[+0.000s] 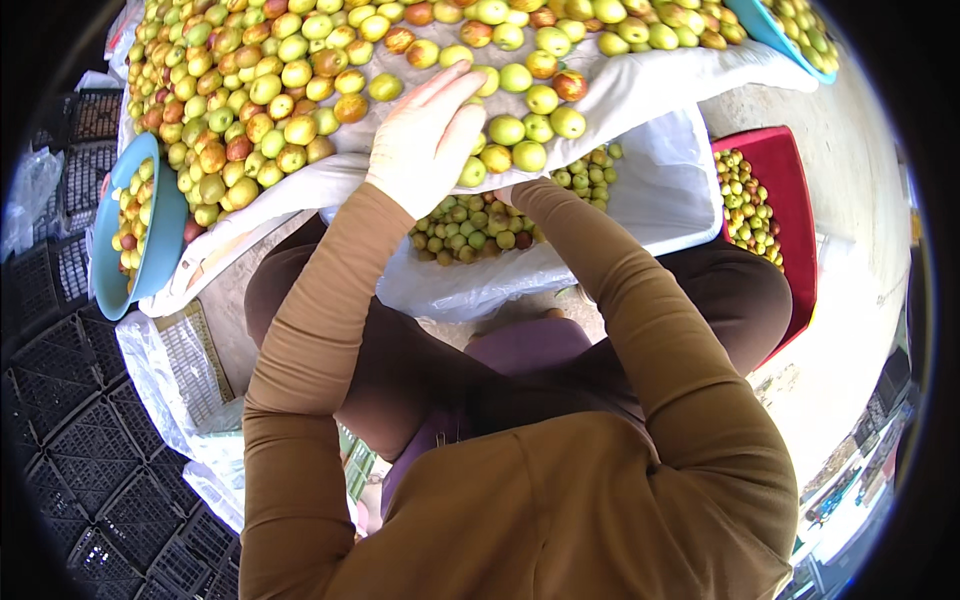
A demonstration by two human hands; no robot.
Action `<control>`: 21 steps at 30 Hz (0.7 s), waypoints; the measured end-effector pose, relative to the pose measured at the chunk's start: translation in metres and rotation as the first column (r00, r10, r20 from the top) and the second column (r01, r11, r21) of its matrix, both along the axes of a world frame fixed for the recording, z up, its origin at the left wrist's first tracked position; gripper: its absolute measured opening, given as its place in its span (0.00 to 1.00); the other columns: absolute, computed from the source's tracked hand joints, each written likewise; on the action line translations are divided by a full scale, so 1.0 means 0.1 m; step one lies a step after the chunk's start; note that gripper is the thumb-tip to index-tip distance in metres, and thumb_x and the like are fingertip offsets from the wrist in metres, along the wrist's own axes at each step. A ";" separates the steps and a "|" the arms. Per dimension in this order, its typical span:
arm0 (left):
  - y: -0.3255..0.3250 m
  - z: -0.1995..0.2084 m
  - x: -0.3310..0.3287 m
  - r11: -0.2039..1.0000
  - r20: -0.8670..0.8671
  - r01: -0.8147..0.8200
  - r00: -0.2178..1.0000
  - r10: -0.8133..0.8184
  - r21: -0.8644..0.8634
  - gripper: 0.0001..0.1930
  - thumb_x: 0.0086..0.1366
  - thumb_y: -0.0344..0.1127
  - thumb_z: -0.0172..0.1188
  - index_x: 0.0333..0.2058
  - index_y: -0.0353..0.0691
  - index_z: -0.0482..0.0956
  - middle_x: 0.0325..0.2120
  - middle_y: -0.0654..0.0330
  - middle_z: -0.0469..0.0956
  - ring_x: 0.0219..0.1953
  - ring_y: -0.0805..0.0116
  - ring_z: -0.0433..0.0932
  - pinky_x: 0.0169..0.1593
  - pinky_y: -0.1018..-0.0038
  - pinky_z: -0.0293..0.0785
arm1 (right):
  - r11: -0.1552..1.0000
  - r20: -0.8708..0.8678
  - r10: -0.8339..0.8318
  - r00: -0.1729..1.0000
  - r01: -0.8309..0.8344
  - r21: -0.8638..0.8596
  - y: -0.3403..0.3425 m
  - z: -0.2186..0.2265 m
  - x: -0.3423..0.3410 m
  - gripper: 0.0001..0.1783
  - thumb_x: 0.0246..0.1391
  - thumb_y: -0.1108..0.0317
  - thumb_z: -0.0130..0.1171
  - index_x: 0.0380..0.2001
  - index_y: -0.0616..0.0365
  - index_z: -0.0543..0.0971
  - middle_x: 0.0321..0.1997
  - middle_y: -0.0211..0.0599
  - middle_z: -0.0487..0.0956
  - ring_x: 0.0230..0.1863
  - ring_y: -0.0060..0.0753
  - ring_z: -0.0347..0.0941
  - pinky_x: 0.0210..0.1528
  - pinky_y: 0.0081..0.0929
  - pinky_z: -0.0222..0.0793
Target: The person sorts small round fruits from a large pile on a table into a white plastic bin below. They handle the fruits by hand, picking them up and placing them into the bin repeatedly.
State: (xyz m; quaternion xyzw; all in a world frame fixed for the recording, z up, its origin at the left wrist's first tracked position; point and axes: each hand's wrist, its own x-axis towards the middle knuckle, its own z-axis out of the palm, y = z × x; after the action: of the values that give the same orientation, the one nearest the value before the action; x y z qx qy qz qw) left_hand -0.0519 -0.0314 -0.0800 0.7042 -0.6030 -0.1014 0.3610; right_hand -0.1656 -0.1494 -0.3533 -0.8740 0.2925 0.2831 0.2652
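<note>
A great heap of yellow-green and reddish jujubes (250, 90) lies on a pale cloth (640, 95) in front of me. My left hand (425, 145) rests at the cloth's near edge, fingers stretched out beside a small group of jujubes (525, 130) on its right. Nothing shows in its grasp. Below the edge, my right hand (505, 194) reaches over a white tub (665, 190) lined with clear plastic. Most of that hand is hidden under the cloth and sleeve, so its fingers cannot be seen. Greener jujubes (465, 230) lie in the tub.
A blue basin (165, 215) with jujubes stands at the left, another blue basin (775, 40) at the far right. Right of the tub is a red container (790, 190) holding jujubes. Black crates (90, 420) cover the left side. My knees flank the tub.
</note>
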 end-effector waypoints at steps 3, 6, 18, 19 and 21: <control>-0.03 0.08 0.09 0.996 -0.025 -0.017 1.000 0.015 -0.082 0.19 0.69 0.38 0.50 0.55 0.37 0.74 0.56 0.44 0.72 0.59 0.51 0.72 0.62 0.66 0.65 | 0.998 -0.015 -0.031 0.999 0.032 0.061 0.04 -0.05 -0.01 0.25 0.51 0.57 0.62 0.52 0.53 0.77 0.50 0.42 0.80 0.52 0.46 0.76 0.55 0.38 0.71; 0.01 0.10 0.16 0.988 -0.032 -0.095 0.995 0.091 -0.122 0.18 0.69 0.39 0.51 0.53 0.36 0.76 0.52 0.45 0.75 0.55 0.53 0.75 0.59 0.67 0.68 | 0.955 0.034 -0.146 0.989 0.132 0.264 0.00 0.11 -0.08 0.26 0.50 0.60 0.64 0.53 0.54 0.76 0.50 0.42 0.80 0.52 0.45 0.76 0.55 0.40 0.72; 0.16 0.33 0.13 0.918 -0.088 -0.134 0.990 0.108 -0.373 0.12 0.64 0.34 0.56 0.44 0.35 0.81 0.41 0.50 0.81 0.45 0.56 0.80 0.51 0.68 0.74 | -0.432 -0.163 -0.560 0.812 -0.118 0.894 0.13 1.68 -0.85 0.31 0.58 0.72 0.57 0.64 0.61 0.63 0.66 0.51 0.65 0.62 0.50 0.68 0.60 0.38 0.71; 0.22 0.36 0.10 0.941 -0.086 -0.134 0.990 0.113 -0.309 0.13 0.65 0.34 0.56 0.46 0.36 0.80 0.42 0.51 0.81 0.45 0.59 0.79 0.51 0.69 0.73 | -0.413 -0.174 -0.572 0.802 -0.098 0.906 0.17 1.82 -0.92 0.37 0.56 0.74 0.59 0.68 0.61 0.57 0.65 0.51 0.66 0.62 0.47 0.68 0.61 0.36 0.69; 0.39 0.44 0.01 0.974 -0.073 -0.139 0.989 0.128 -0.177 0.14 0.67 0.33 0.55 0.50 0.36 0.79 0.43 0.54 0.80 0.46 0.65 0.78 0.51 0.72 0.72 | -0.413 -0.099 -0.616 0.782 -0.213 0.885 0.29 1.91 -1.00 0.39 0.53 0.79 0.59 0.67 0.62 0.56 0.63 0.54 0.67 0.60 0.41 0.71 0.59 0.33 0.70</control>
State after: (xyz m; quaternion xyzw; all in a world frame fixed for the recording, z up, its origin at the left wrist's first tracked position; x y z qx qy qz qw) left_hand -0.0505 0.0074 -0.0362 0.7038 -0.5497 -0.0432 0.4479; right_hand -0.2656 -0.1206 -0.1626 -0.2126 0.0259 0.0950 0.9722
